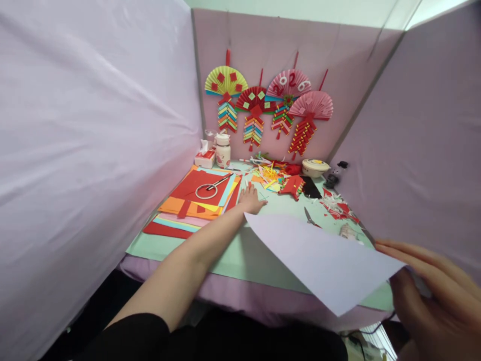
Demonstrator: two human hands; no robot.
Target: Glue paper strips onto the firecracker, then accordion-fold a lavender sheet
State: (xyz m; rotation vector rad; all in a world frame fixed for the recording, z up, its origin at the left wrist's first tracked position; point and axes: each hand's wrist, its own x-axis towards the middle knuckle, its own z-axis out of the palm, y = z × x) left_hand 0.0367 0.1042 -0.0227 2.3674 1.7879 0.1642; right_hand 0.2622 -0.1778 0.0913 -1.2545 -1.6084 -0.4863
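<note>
My right hand (438, 288) pinches the right corner of a pale white-lilac sheet of paper (319, 255), thumb below and fingers above. The sheet hangs tilted over the front of the table, curling a little at its left corner. Stretched far forward, my left hand (251, 199) lies on the pale green tabletop (225, 250) with its thumb out to the side. A small orange-red bit shows at its fingertips; I cannot tell what it is. Left of that hand is a stack of coloured paper (188, 185), topped by a white ring (206, 191) and a dark pen (220, 180).
Scissors (310, 218) lie right of centre. Paper strips (272, 173), a red paper piece (291, 186) and a lidded bowl (315, 168) are at the back. A tissue box (205, 158) and white bottle (223, 150) stand back left. Paper fans (289, 82) hang behind. Scraps (340, 206) lie right.
</note>
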